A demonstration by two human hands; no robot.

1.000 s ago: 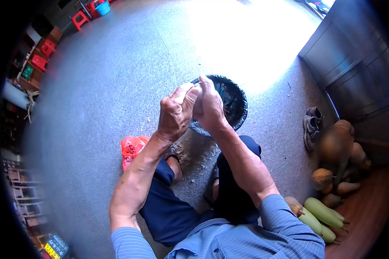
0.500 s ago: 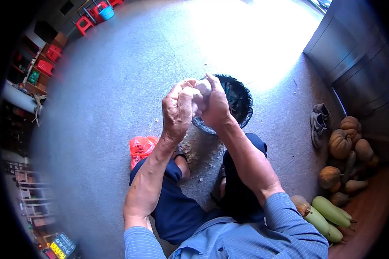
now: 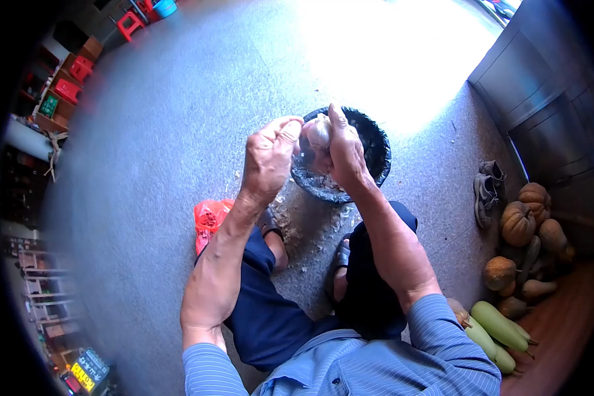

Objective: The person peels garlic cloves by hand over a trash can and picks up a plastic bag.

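Note:
A whitish garlic bulb is held in my right hand, thumb raised along its side. My left hand is closed in a pinch just left of the bulb. Whatever is between its fingertips, if anything, is too small to make out. Below both hands stands a round bin lined with a black bag, with pale scraps visible inside. Flaky peelings lie scattered on the floor between my feet.
A red plastic bag with contents sits by my left foot. At right are shoes, several pumpkins and green gourds near a dark door. Red stools and shelves line the left side.
My left hand has come away from the bulb, opening a gap between the hands. My right hand has shifted slightly right, and more of the bulb shows.

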